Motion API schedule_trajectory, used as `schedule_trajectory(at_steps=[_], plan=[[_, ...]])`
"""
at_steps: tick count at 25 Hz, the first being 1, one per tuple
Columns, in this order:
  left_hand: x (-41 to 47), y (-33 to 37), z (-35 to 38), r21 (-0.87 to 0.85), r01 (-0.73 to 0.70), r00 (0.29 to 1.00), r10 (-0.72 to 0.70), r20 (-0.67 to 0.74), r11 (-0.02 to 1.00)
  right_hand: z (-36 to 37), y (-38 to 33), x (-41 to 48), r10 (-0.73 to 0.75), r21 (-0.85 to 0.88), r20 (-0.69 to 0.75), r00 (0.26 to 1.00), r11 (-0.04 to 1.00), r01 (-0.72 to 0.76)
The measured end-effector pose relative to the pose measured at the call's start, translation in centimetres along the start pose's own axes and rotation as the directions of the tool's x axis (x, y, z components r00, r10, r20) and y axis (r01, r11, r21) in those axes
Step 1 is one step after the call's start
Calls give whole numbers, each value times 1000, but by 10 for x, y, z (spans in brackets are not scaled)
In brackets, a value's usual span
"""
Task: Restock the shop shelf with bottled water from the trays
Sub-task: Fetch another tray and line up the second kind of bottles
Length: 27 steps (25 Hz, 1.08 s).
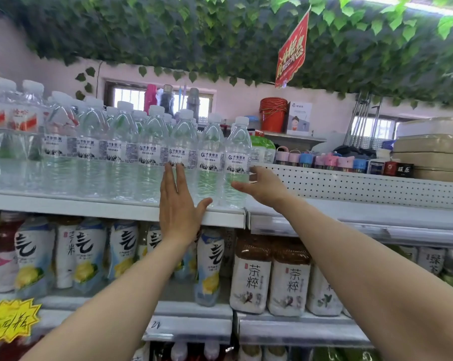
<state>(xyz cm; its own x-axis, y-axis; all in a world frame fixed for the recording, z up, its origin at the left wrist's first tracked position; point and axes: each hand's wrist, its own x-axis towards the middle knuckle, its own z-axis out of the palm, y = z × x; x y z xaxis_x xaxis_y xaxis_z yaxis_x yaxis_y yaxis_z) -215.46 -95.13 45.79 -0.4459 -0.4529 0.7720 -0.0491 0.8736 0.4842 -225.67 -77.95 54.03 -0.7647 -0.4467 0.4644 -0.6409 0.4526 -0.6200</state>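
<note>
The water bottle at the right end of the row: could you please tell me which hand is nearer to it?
Right. The right hand cups the end bottle from its right; the left hand lies flat on the bottle two places left.

Rear wall (pixel 63 74): painted pink. Two windows set into it: left window (pixel 131 96) dark-framed with vertical bars, right window (pixel 374 128) barred likewise. Daylight through both. Overhead: dense canopy of green ivy leaves (pixel 220 29), hung with a red paper sign (pixel 291 52). Bright light strip (pixel 428 7) at upper right. Foreground furniture: white metal shelving (pixel 89 207) in stacked tiers. Adjoining unit on the right, backed by a white perforated panel (pixel 350 186). Narrow wall ledge (pixel 306 138) below the sign, against the pink wall.
</note>
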Motion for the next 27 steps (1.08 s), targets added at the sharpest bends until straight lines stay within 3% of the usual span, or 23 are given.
schedule_trajectory(at_steps=[3, 7, 19, 24, 27], plan=[[-8, 24, -21, 19, 91, 994, -92, 62, 996, -18, -3, -27, -84, -269, -46, 995, 961, 68], [-30, 66, -49, 80, 170, 975, -179, 129, 982, -45, -1, -69, -150, -468, 37, 988, 871, 150], [-171, 116, -52, 165, 241, 939, -273, 211, 956, -67, 64, -208, -33, -449, 187, 982, 886, 115], [-250, 92, -26, 225, 286, 876, -350, 333, 931, -26, 119, -256, 74, -419, 260, 963, 907, 44], [-309, 60, 2, 261, 353, 791, -436, 429, 898, 17, 166, -286, 169, -409, 338, 926, 912, -17]])
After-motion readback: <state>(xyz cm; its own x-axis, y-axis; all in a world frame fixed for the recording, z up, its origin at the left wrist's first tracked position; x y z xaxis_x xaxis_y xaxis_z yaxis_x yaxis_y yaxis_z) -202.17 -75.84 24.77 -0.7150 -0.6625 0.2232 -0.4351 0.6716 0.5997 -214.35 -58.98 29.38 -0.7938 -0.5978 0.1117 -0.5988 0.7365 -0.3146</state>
